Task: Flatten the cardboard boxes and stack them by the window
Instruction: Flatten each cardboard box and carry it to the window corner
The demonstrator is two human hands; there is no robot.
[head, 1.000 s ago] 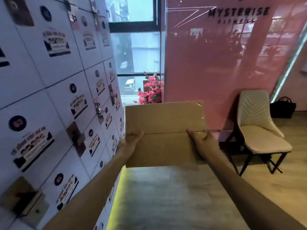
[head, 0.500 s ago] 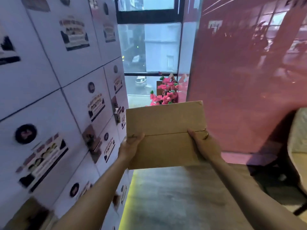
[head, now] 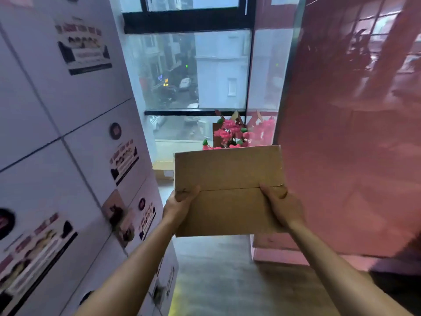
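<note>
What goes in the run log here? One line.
left hand: grips cardboard | right hand: grips cardboard | flattened cardboard: held facing window | stacking: pending

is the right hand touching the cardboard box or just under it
Touching. The head view shows the right hand holding the cardboard box at its right edge, thumb pressed flat on the top face.

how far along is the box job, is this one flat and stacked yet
Done: the cardboard box looks flattened. In hand: the left hand and right hand grip its two sides, holding it up in the aisle facing the window. Left: it is not yet stacked; some cardboard seems to lie on the floor by the window already, though it is mostly hidden.
</note>
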